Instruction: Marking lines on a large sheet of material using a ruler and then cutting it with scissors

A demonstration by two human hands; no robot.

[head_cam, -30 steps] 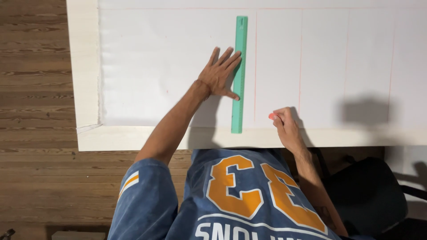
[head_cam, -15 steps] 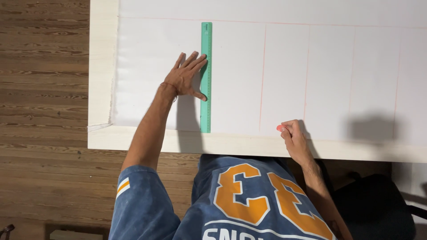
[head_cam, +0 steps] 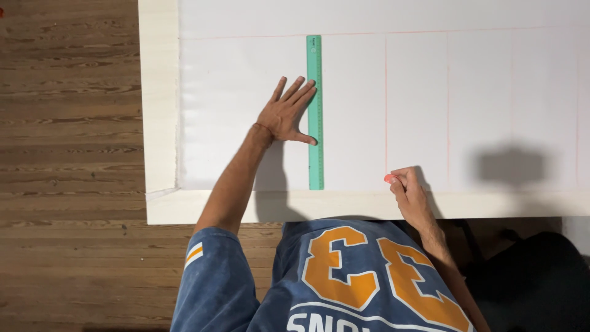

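Far to the left of the fingers is a brown wood floor (head_cam: 67, 123). Next comes the pale counter (head_cam: 158, 110), and its near edge runs just under both hands. A big white sheet (head_cam: 233, 74) lies flat on the counter. Thin red lines (head_cam: 386, 104) are drawn on the sheet, one across the top and a few going up and down.

The left hand (head_cam: 286, 114) lies flat on the sheet. Its fingers (head_cam: 295, 92) are spread wide and hold nothing. The fingertips and the thumb press on the left edge of a long green ruler (head_cam: 315, 110). The ruler lies straight up and down on the sheet, just to the right of those fingers, and its near end stops close to the counter edge.

Further right is the right hand (head_cam: 409, 190), near the counter edge. Its fingers (head_cam: 399, 181) are curled close together around a small red marking piece (head_cam: 388, 178). The red tip pokes out to the left and sits at the bottom of one red line. This hand is well apart from the ruler.

Below the counter is the person's blue shirt (head_cam: 319, 289) with big orange shapes on it.
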